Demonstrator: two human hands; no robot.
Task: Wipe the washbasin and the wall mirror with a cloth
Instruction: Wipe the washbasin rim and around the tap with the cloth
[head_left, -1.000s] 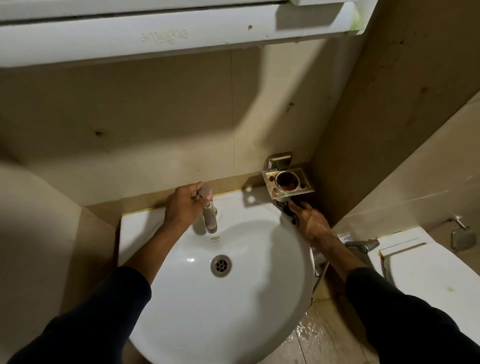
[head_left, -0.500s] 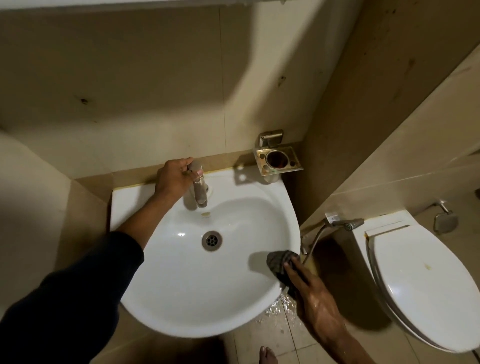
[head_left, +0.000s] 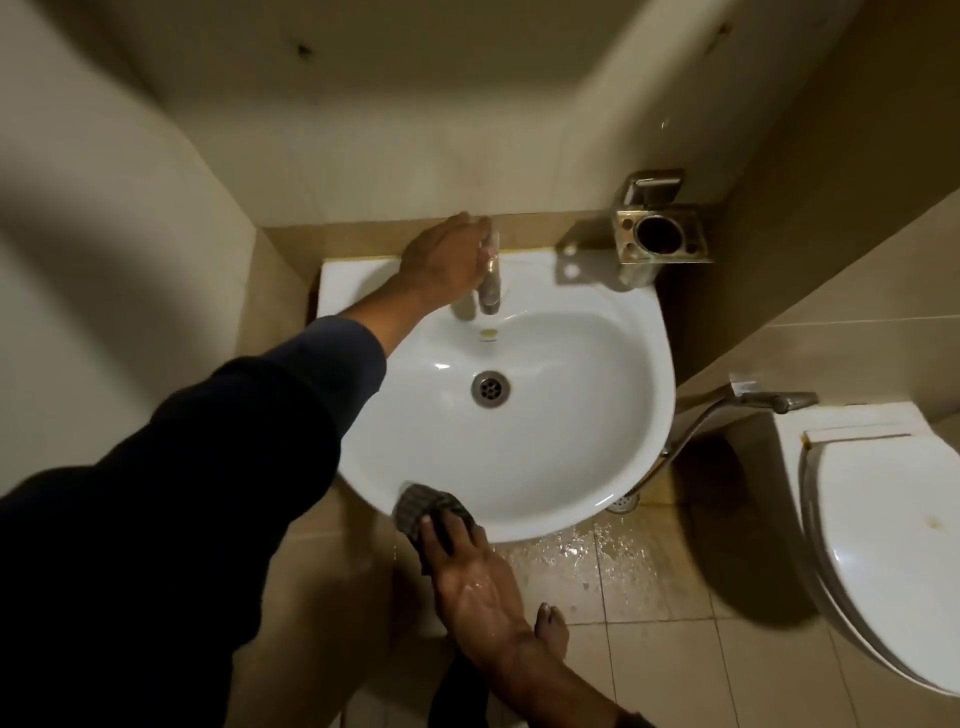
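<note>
Head view: white washbasin (head_left: 561, 467) fixed to tiled wall in corner. Left hand (head_left: 441, 265) wrapped around top of metal tap (head_left: 490, 283) at basin's back edge. Right hand (head_left: 480, 577), wet, fingers spread flat, pressing dark checked cloth (head_left: 415, 509) onto basin's near front rim. Metal holder (head_left: 662, 239) on wall at basin's back right. Toilet (head_left: 883, 561) to right. Water splashed on floor tiles (head_left: 597, 561) under rim. Wall mirror out of frame.
</note>
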